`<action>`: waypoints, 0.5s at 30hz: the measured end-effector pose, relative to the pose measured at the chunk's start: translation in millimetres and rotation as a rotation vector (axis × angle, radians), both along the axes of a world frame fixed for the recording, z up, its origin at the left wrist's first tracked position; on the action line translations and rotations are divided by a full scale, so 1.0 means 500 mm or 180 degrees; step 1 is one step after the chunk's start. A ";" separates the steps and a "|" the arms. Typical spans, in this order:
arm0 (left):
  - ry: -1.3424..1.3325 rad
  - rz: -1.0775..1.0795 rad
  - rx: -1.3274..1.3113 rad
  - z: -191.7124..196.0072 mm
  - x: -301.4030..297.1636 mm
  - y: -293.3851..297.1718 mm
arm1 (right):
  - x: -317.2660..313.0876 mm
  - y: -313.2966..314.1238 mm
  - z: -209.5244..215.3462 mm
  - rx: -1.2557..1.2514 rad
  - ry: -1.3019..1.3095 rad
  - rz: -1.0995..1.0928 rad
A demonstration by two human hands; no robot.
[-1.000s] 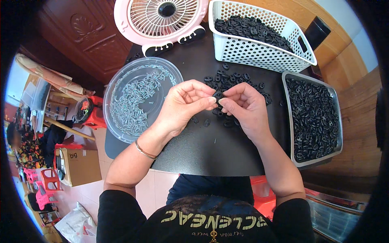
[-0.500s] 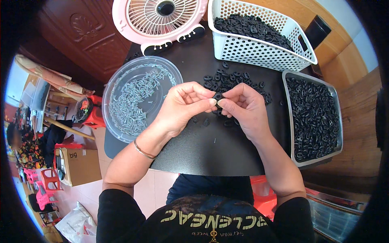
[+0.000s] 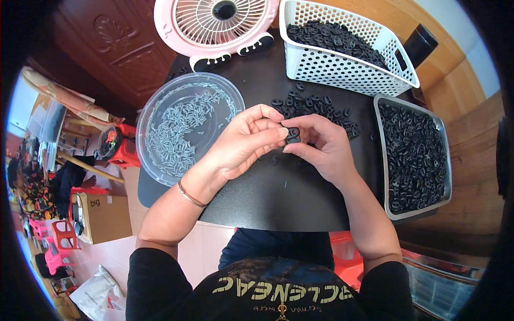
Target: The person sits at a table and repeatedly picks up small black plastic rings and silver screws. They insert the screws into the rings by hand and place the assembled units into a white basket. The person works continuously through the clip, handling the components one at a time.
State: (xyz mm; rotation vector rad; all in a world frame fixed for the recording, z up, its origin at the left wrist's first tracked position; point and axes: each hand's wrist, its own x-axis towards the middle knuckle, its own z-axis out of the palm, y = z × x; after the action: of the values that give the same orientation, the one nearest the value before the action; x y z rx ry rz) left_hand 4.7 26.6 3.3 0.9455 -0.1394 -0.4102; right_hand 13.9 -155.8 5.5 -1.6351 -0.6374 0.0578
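A small black oval plastic piece with two holes (image 3: 292, 135) is held up between my hands, above the middle of the dark table. My left hand (image 3: 243, 143) pinches its left edge between thumb and fingers. Around the same piece, the thumb and forefinger of my right hand (image 3: 326, 144) close from below and above. Just beyond my hands lies a loose heap of like black pieces (image 3: 313, 104), partly hidden by my fingers. One small screw (image 3: 285, 184) lies on the table nearer to me.
At left stands a round clear tub (image 3: 140, 134) of silvery screws. A white perforated basket (image 3: 342, 75) and a metal tray (image 3: 381, 160), both with black pieces, stand far right and right. A pink fan (image 3: 163, 21) is at the back; a person (image 3: 40, 195) is far left.
The black piece has turned so its two-holed face shows. My right thumb has moved down to its lower edge, and the right fingers have spread a little. The whole view has shifted slightly.
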 end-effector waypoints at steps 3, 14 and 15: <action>-0.0003 -0.0031 0.0030 0.000 -0.001 0.002 | -0.002 0.002 -0.002 -0.0053 0.0063 -0.0074; 0.0087 -0.0178 0.0052 0.014 -0.010 0.003 | -0.014 0.003 -0.013 -0.0032 0.0319 -0.0268; 0.0137 -0.0140 0.0104 0.022 -0.011 -0.001 | -0.014 0.005 -0.015 0.0068 0.0378 -0.0226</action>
State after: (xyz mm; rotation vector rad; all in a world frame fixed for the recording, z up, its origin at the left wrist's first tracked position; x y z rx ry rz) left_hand -1.0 26.1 14.4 0.9663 -0.1148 -0.4744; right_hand 6.8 -153.5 -2.2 -1.6195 -0.4875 0.0951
